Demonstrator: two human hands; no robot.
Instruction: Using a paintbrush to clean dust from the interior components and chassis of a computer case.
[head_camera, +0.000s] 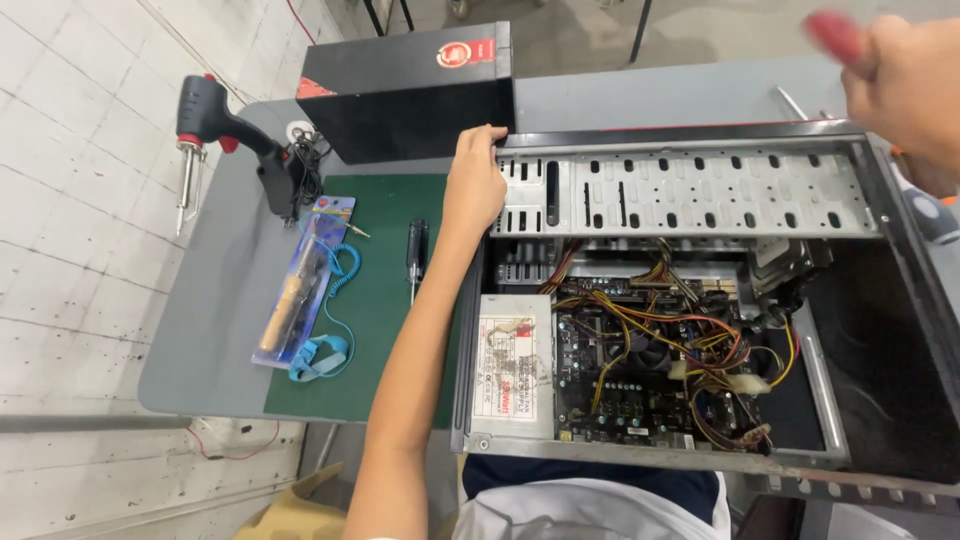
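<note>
The open case (700, 330) is lying on the grey surface (215, 330), directly in front of the person. Nearest, at about 6 o'clock inside the case, the power supply (515, 365) is sitting beside the board (640, 370), which is covered with yellow and red wires.

The left hand (472, 185) is reaching forward along the left wall of the case. Its fingers (490, 135) are curling over the top left corner of the drive cage (690, 190), touching the metal edge and only loosely closed on it. The cage is lying with its long axis from 9 to 3 o'clock, and it is stretching to the right of this hand.

The right hand (900, 85) is raised at about 2 o'clock, above the far right corner of the case. It is closed on a red handle (835, 35), blurred, so the kind of tool is not clear. This hand is apart from the cage, so the left one is nearer.

On the green mat (385, 300), at 9 o'clock from the case, a screwdriver (415, 255) and a blue wrist strap (325, 350) are lying. Farther, a black box (410, 90) and a soldering gun (210, 125) are standing.
</note>
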